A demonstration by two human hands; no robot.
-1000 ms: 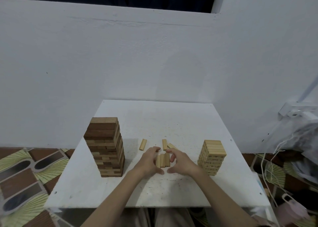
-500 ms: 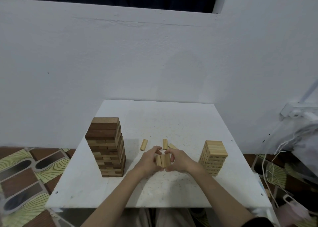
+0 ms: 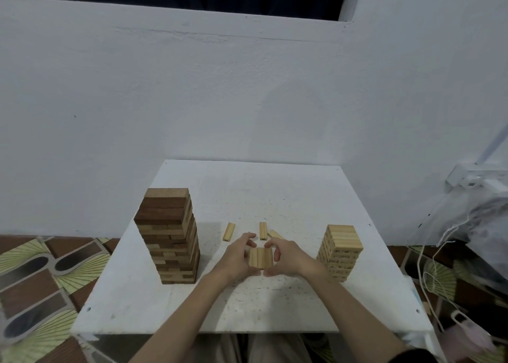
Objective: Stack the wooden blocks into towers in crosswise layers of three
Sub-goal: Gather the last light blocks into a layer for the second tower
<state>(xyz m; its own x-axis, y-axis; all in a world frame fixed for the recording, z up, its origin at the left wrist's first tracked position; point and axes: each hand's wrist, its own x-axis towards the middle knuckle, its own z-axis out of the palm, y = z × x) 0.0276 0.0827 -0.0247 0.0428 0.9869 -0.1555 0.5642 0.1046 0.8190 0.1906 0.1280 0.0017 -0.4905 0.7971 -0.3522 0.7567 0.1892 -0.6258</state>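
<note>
Three pale wooden blocks [image 3: 260,257] lie side by side as a flat group at the middle of the white table [image 3: 247,307]. My left hand [image 3: 237,255] grips the group's left side and my right hand [image 3: 288,257] grips its right side, fingers curled round it. Behind my hands lie three loose blocks: one [image 3: 228,231] to the left, one [image 3: 263,230] in the middle, one [image 3: 275,234] partly hidden by my right hand. A tall tower of dark and light blocks [image 3: 169,236] stands on the left. A shorter pale tower [image 3: 340,252] stands on the right.
The table stands against a white wall [image 3: 247,101]. Patterned floor tiles [image 3: 41,280] show at the left. White cords and a bag [image 3: 467,252] hang off the table's right side. My legs show under the table's front edge.
My hands have closed in on the three blocks and squeezed them into a tight, even group. The towers and the loose blocks have not moved.
</note>
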